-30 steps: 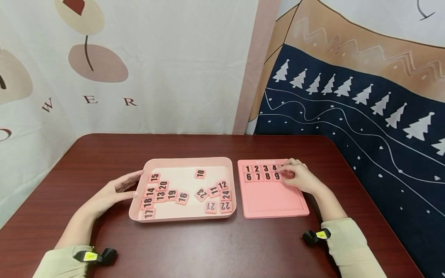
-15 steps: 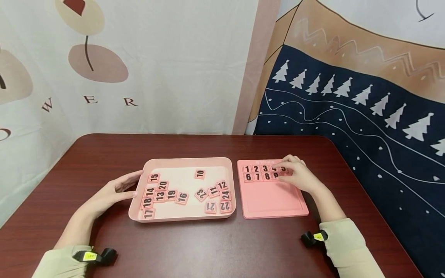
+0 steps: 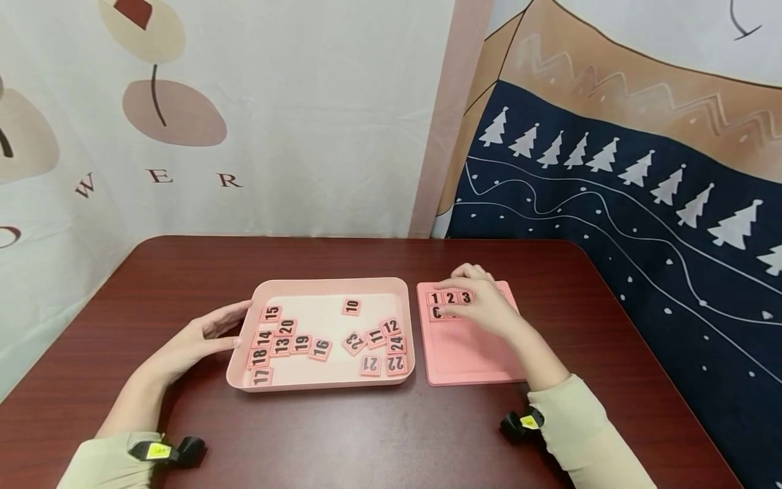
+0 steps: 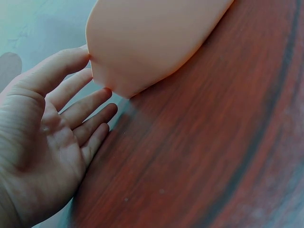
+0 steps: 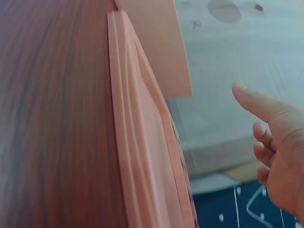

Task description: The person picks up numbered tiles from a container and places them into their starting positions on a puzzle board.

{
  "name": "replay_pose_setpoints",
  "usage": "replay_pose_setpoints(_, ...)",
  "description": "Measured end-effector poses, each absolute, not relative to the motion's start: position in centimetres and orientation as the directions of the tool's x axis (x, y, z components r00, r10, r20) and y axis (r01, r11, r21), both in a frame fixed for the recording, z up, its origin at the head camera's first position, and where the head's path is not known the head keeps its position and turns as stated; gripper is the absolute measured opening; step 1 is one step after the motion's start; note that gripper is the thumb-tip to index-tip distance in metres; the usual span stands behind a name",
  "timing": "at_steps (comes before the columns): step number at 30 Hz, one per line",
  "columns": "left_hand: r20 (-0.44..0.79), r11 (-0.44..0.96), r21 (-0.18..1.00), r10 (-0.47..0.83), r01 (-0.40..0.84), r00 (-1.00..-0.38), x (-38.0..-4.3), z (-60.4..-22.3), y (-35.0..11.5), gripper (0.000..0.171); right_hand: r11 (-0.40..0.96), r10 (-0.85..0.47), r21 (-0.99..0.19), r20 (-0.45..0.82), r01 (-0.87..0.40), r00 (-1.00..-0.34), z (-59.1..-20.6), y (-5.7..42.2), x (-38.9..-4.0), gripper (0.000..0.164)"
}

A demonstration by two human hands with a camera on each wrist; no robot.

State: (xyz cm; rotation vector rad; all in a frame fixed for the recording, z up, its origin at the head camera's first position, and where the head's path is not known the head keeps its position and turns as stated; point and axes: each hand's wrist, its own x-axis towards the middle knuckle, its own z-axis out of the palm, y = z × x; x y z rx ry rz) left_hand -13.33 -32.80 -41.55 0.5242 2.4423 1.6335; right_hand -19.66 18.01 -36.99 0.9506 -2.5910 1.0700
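My left hand (image 3: 195, 339) rests against the left end of a pink tray (image 3: 324, 286), its thumb and fingertips at the rim. In the left wrist view its fingers (image 4: 88, 107) are loosely extended beside the tray wall (image 4: 147, 42). Inside the tray lie numbered tiles in two loose groups, with a tile marked 10 (image 3: 351, 307) apart near the back. My right hand (image 3: 482, 304) is over a pink number board (image 3: 467, 356), thumb apart from the fingers, with nothing visible between them. It covers part of two tile rows; 1 (image 3: 434, 299), 2 and 3 show.
Both tray and board sit side by side on a dark red wooden table (image 3: 342, 435). Behind it hang a pale printed cloth (image 3: 318, 122) and a navy cloth with white trees (image 3: 586, 197). Black cameras are strapped on both wrists.
My right hand leaves the tile marked 5 at the upper right of the board and moves left across the tile rows. The left hand and tray stay in place.
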Motion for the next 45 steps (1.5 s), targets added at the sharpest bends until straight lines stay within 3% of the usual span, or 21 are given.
replay_pose_setpoints(12, 0.066, 0.339, 0.918, 0.378, 0.204, -0.924, -13.4, -41.7, -32.8, 0.06, 0.524, -0.646, -0.442, 0.352, -0.728, -0.678, -36.6, 10.6, -20.9, 0.041)
replay_pose_setpoints(22, 0.072, 0.323, 0.924, 0.382, 0.206, -0.921, -13.4, -41.8, -32.8, 0.061, 0.596, -0.705, -0.392, 0.162, -0.701, -0.69, -37.1, 6.3, -21.7, 0.04)
replay_pose_setpoints(45, 0.073, 0.331, 0.92, 0.38, 0.209, -0.922, -13.5, -41.9, -33.0, 0.06, 0.747, -0.661, -0.045, 0.048, -0.663, -0.749, -38.6, 2.8, -22.2, 0.042)
